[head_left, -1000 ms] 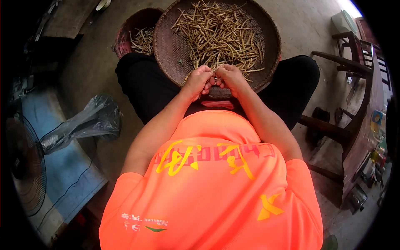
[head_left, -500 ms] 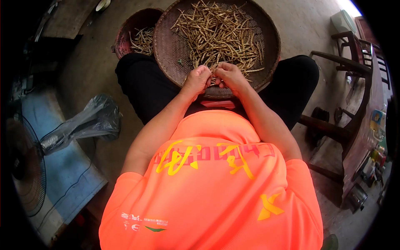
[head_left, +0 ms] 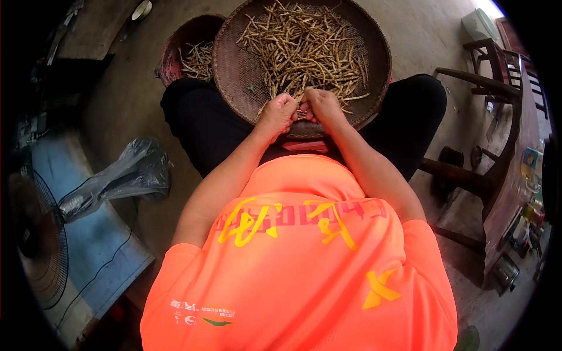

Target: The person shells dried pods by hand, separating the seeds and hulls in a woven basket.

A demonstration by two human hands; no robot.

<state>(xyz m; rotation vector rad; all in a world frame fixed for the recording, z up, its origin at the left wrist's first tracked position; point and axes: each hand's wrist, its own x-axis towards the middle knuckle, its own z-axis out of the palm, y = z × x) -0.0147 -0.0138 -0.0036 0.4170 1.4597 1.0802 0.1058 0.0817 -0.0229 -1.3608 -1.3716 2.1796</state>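
A round woven tray (head_left: 234,79) rests over my lap, heaped with dry, tan bean pods (head_left: 304,50). Above its near rim my left hand (head_left: 279,113) is closed, fingertips pinched. My right hand (head_left: 323,108) is closed right beside it, almost touching. Between the two sets of fingers a bean pod (head_left: 302,107) shows in part; most of it is hidden by the fingers. More pods lie just beyond my knuckles.
A reddish bucket (head_left: 171,64) with some pods inside stands left of the tray. To the left are a plastic bag (head_left: 137,169), a blue board (head_left: 70,169) and a fan (head_left: 44,234). Wooden chairs (head_left: 486,82) and a table (head_left: 515,199) stand at the right.
Both hands stay together over the tray's near rim, with only a slight shift of the fingers. The whole view has moved slightly.
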